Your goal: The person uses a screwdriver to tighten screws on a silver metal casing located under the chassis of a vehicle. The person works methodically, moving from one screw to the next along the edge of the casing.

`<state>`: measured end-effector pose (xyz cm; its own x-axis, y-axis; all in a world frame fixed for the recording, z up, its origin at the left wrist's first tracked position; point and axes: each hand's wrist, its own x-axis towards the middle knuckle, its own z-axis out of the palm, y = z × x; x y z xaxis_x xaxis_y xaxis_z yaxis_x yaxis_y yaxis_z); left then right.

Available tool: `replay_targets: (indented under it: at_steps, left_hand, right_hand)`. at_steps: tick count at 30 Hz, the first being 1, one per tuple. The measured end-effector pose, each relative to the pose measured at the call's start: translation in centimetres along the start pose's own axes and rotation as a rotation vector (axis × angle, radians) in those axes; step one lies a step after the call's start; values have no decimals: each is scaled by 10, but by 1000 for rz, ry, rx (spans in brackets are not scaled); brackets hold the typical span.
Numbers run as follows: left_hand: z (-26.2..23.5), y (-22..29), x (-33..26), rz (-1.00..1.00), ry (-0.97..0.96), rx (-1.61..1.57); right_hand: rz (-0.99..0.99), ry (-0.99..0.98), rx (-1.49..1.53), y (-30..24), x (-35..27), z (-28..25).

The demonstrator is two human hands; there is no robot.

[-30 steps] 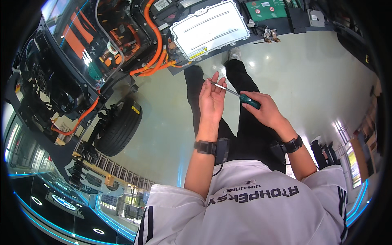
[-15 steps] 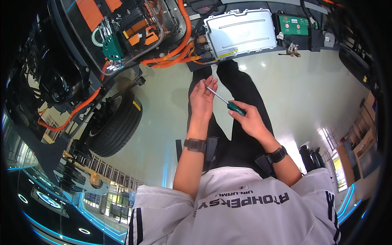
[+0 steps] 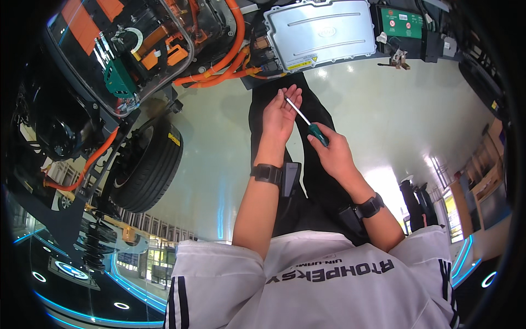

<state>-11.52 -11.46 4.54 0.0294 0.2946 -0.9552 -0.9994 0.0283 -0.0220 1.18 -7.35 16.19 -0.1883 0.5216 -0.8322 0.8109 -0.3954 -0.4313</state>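
Note:
My right hand (image 3: 333, 149) is closed around the dark green handle of a screwdriver (image 3: 305, 118), whose bare shaft slants up and left. My left hand (image 3: 281, 116) is palm up with fingers stretched out and slightly apart. The screwdriver's tip lies by the left thumb and fingers; whether it touches them, or whether something small sits there, I cannot tell. Both hands are above my legs, short of a silver ribbed metal housing (image 3: 323, 34) at the front.
Thick orange cables (image 3: 227, 63) run left of the housing. A green tool holder (image 3: 119, 78) with several tools rests on the machinery at left, above a tyre (image 3: 150, 167). A green labelled box (image 3: 400, 23) sits right of the housing. People's dark-clad legs (image 3: 415, 202) show at right.
The housing, cables and tool holder have shifted up and left in the picture. My left hand has moved slightly forward and right, the screwdriver still in my right hand.

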Motion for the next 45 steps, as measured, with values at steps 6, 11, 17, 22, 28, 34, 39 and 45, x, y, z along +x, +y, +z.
replay_targets:
  at_steps: [6, 11, 17, 22, 28, 34, 39, 45]
  left_hand:
    - [2, -6, 51, -50, 1, -26]
    - [2, -11, 93, -63, 120, -61]
    - [-4, -13, 112, -34, 141, -75]
    - [-6, -11, 119, -22, 131, -23]
    - [-3, 3, 123, -90, 160, 99]
    - [-2, 8, 127, -54, 244, 138]
    - [-5, 17, 127, -86, 263, 199]
    - [3, 12, 129, -79, 262, 236]
  right_hand:
    - [109, 1, 229, 16, 35, 13]
    - [59, 26, 198, 22, 70, 23]
    - [52, 40, 175, 32, 93, 26]
    - [45, 34, 209, 43, 103, 29]
    - [194, -53, 366, 33, 106, 30]
    - [369, -152, 607, 12, 115, 22]
    - [473, -147, 766, 6, 114, 25]
    - [507, -95, 872, 5, 109, 26]
